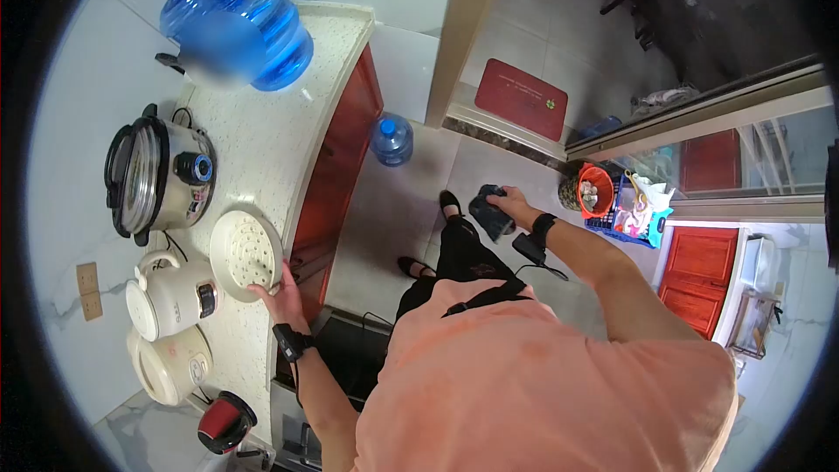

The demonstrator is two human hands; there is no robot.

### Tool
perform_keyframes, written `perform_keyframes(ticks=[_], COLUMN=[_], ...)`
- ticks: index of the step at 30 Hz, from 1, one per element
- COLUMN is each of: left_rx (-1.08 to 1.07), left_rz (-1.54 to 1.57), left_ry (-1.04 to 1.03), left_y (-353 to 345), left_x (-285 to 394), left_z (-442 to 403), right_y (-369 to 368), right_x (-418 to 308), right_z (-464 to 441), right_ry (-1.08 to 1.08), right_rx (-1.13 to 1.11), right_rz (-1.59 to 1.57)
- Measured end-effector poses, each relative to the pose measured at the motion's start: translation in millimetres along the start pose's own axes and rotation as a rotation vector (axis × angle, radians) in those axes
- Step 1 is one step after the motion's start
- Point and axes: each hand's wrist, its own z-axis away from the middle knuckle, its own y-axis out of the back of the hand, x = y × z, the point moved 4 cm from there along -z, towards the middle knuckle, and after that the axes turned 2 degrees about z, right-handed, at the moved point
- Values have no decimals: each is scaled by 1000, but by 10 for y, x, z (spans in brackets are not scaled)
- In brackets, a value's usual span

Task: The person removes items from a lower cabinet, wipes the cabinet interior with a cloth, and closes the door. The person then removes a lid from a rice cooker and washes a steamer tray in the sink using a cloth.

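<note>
Lying well ahead of the right hand [517,208], a red mat [516,98] bears writing too small to read, while a pale perforated dish [245,249] sits just ahead of the left hand [284,299], which pinches its rim, and a dark cloth [492,218] hangs bunched from the right hand's closed grip.

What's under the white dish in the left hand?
Speckled countertop shows around part of the white dish. Whatever lies directly beneath is covered; can't tell whether the dish touches the countertop. The left hand holds the dish at its edge.
</note>
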Motion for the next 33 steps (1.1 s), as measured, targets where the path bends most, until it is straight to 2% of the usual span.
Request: perform_keyframes(ticks=[1,2,4,5,6,7,8,9,10,11,12,13,15,17,19,21,22,24,25,26,27,29,33], left_rx=[25,51,300,145,-13,-65,-118,-161,-295,-429,-402,-383,-343,-116,-6,-1,36,134,190,221,253,141,33], left_rz=[59,117,120,-229,-578,-698,-818,-935,-919,-900,-1354,-1300,-1190,-1214,-1326,-1633,-1785,-2112,-2261,-2254,-2251,-2218,-2183], left_ry=[105,209,406,445,476,432,386,351,329,305,128,40,-136,-387,-639,-972,-892,-953,-983,-1011,-1027,-1052,-1054], left_y=[-41,-162,-407,-549,-685,-905,-1207,-1416,-1487,-1457,-1318,-1329,-1364,-1803,-2432,-2392,-2147,-1905,-2021,-2060,-2054,-1992,-1883], left_x=[-94,-228,-543,-711,-885,-1092,-1337,-1564,-1816,-2065,-2146,-2096,-1870,-1459,-1178,-989,-955,-1130,-1281,-1329,-1356,-1337,-1371], left_z=[55,159,435,497,549,604,623,615,498,310,2,-261,-816,-1083,-1035,-1473,-1869,-2199,-2141,-2178,-2218,-2288,-2394], right_y=[-45,-69,-345,-511,-784,-915,-1119,-1508,-1704,-1922,-2138,-1912,-1829,-1762,-1738,-1698,-1606,-1528,-1542,-1563,-1567,-1670,-1953], right_x=[-41,-286,-379,-486,-469,-915,-1094,-916,-1073,-1168,-1253,-1741,-2209,-2264,-2136,-1761,-1669,-1525,-1457,-1401,-1359,-1273,-1224], right_z=[-111,-40,-258,-298,-438,-120,-100,-269,-52,-29,-7,208,49,-388,-827,-1361,-1563,-2017,-2293,-2586,-2872,-3325,-4121], right_ry=[2,-13,-45,-107,-114,-171,-174,-162,-227,-148,-60,-79,-109,-96,-64,-10,6,72,120,167,298,559,523], right_rx=[-6,-8,-153,-171,-338,-374,-534,-621,-702,-824,-939,-836,-1094,-951,-769,-549,-502,-423,-389,-355,-295,-205,-95], right_rz=[-142,-117,-374,-421,-576,-684,-755,-808,-849,-805,-762,-651,-689,-620,-523,-394,-266,42,223,404,449,534,751])
